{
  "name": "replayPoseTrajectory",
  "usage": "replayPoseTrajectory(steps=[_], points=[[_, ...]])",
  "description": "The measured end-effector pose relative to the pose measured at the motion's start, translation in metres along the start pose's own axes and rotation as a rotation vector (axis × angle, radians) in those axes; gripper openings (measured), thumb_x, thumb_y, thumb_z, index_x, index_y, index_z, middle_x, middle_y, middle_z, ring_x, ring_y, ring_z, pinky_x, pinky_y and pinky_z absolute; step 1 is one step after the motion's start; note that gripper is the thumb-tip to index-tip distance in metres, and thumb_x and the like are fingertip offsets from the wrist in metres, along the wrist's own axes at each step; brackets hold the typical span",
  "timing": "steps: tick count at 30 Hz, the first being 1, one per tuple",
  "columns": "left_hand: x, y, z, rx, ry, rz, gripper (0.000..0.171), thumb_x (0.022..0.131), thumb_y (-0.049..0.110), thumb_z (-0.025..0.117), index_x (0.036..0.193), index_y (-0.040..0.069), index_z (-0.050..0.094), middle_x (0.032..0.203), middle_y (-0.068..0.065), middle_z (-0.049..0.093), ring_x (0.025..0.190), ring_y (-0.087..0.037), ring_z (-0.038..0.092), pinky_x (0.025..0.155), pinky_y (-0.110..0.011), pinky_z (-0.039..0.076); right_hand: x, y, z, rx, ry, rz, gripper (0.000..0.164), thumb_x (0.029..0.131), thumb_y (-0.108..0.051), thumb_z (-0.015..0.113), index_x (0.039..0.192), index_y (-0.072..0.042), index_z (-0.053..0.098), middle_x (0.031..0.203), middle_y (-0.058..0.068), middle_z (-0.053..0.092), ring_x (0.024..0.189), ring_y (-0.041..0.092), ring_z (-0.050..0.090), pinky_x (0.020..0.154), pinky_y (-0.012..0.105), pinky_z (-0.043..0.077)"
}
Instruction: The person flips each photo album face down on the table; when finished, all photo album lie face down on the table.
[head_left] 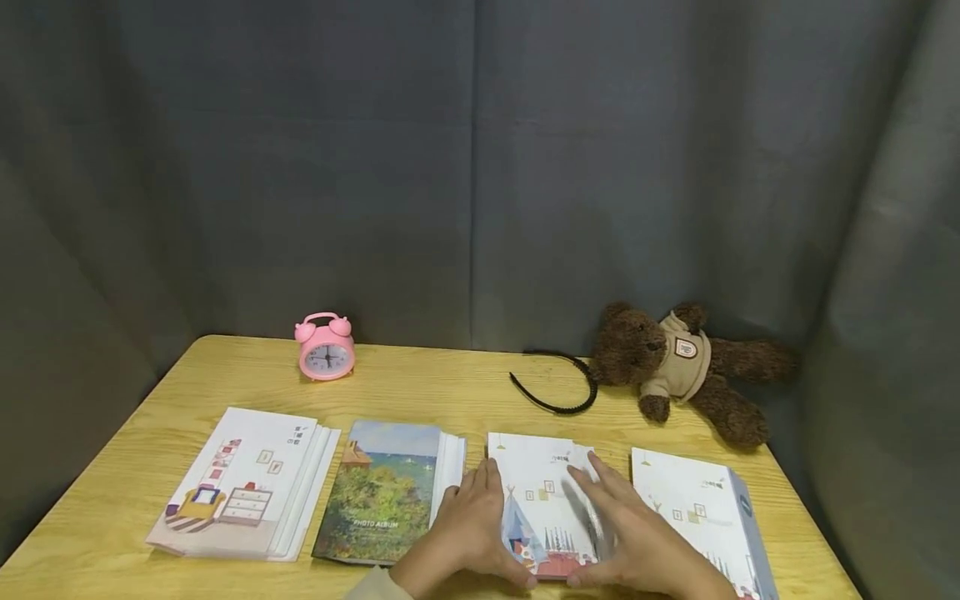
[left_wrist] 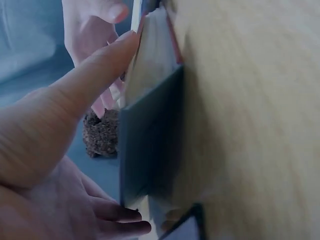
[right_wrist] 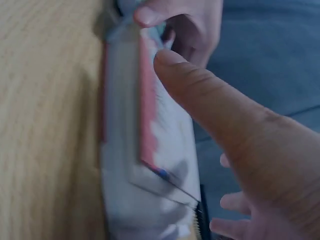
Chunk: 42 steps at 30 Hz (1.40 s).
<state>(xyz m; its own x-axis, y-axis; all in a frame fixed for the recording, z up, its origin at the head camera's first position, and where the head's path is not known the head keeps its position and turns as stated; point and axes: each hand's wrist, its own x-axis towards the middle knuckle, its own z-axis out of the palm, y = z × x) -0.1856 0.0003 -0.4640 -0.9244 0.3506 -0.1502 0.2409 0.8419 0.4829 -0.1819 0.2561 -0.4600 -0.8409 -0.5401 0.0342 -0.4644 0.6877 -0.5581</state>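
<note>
A thick white photo album [head_left: 536, 500] with a tent and small frames drawn on its cover lies right of centre, between both hands. My left hand [head_left: 468, 525] is along its left side, fingers stretched forward and thumb at the near edge. In the left wrist view, that thumb [left_wrist: 100, 70] crosses close to the cover edge above the blue-grey spine [left_wrist: 152, 135]. My right hand [head_left: 637, 533] spreads over the right side, fingers apart, thumb near the front edge. The right wrist view shows the page block [right_wrist: 120, 125] and red-edged cover [right_wrist: 148, 105] beside the right thumb [right_wrist: 210, 95].
To the left lie a landscape-covered photo album [head_left: 390, 492] and a white album with an armchair drawing [head_left: 240, 483]. Another white album [head_left: 693, 508] lies at right. Behind are a pink alarm clock [head_left: 327, 354], a black headband [head_left: 585, 392] and a brown teddy bear [head_left: 633, 346].
</note>
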Motion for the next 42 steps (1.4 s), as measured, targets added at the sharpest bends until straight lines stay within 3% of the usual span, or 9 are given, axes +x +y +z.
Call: replayPoseTrajectory(steps=[5,9,15,22,29,34,38,42], points=[[-0.005,-0.002,0.005,-0.018,-0.033,-0.001,0.148,0.048,0.058,0.095,0.154,-0.009,0.016,0.159,-0.027,0.021,0.144,-0.039,0.028,0.108,-0.057,0.034,0.004,0.001,0.014,0.083,-0.118,0.024,0.108,0.069,-0.061,0.081,0.158,-0.028,0.029,0.161,0.030,0.004,0.142,0.057,0.005,0.091,0.076,0.036],[-0.005,-0.003,0.009,-0.037,-0.036,0.005,0.145,0.051,0.048,0.097,0.155,-0.007,0.013,0.160,-0.025,0.019,0.144,-0.039,0.026,0.110,-0.055,0.033,0.006,0.002,0.021,0.051,-0.138,0.040,0.108,0.070,-0.064,0.077,0.159,-0.029,0.026,0.160,0.032,0.003,0.142,0.057,0.003,0.093,0.078,0.031],[-0.006,-0.002,0.012,-0.042,-0.011,0.019,0.140,0.054,0.041,0.096,0.155,-0.007,0.012,0.161,-0.025,0.017,0.145,-0.039,0.024,0.112,-0.053,0.030,0.007,0.000,0.025,-0.019,-0.114,0.075,0.109,0.069,-0.070,0.075,0.159,-0.031,0.026,0.160,0.030,0.007,0.144,0.053,0.011,0.095,0.071,0.037],[-0.006,-0.003,0.014,-0.095,-0.006,0.048,0.138,0.055,0.035,0.094,0.156,-0.006,0.009,0.161,-0.025,0.014,0.146,-0.040,0.022,0.112,-0.056,0.027,0.007,0.002,0.027,-0.081,-0.059,0.049,0.107,0.068,-0.074,0.073,0.157,-0.031,0.032,0.158,0.033,0.015,0.140,0.054,0.023,0.092,0.067,0.044],[-0.008,-0.003,0.011,-0.245,-0.005,0.068,0.133,0.058,0.015,0.089,0.158,-0.001,0.002,0.163,-0.021,0.008,0.146,-0.038,0.021,0.112,-0.056,0.027,0.007,-0.001,0.029,-0.104,0.002,0.056,0.103,0.070,-0.074,0.073,0.155,-0.028,0.037,0.156,0.034,0.021,0.134,0.055,0.033,0.085,0.063,0.050],[-0.008,-0.003,0.009,-0.307,0.014,0.106,0.135,0.057,0.005,0.086,0.158,0.002,-0.003,0.164,-0.019,0.004,0.146,-0.038,0.022,0.110,-0.052,0.033,0.007,-0.003,0.034,-0.141,0.079,0.002,0.104,0.071,-0.072,0.074,0.154,-0.019,0.040,0.157,0.025,0.026,0.139,0.046,0.031,0.093,0.060,0.047],[-0.008,-0.002,0.006,-0.370,0.013,0.167,0.134,0.060,-0.001,0.084,0.158,0.005,-0.007,0.164,-0.018,-0.001,0.145,-0.039,0.022,0.102,-0.046,0.044,0.008,-0.007,0.036,-0.121,0.111,-0.035,0.103,0.071,-0.068,0.078,0.156,-0.028,0.035,0.157,0.026,0.025,0.139,0.047,0.030,0.092,0.062,0.046],[-0.011,0.003,-0.001,-0.389,0.020,0.206,0.134,0.060,-0.004,0.081,0.159,0.007,-0.008,0.164,-0.016,-0.004,0.141,-0.040,0.030,0.092,-0.038,0.051,0.009,-0.013,0.038,-0.054,0.085,-0.014,0.104,0.072,-0.067,0.077,0.158,-0.039,0.024,0.158,0.029,0.018,0.138,0.053,0.028,0.087,0.066,0.046]])
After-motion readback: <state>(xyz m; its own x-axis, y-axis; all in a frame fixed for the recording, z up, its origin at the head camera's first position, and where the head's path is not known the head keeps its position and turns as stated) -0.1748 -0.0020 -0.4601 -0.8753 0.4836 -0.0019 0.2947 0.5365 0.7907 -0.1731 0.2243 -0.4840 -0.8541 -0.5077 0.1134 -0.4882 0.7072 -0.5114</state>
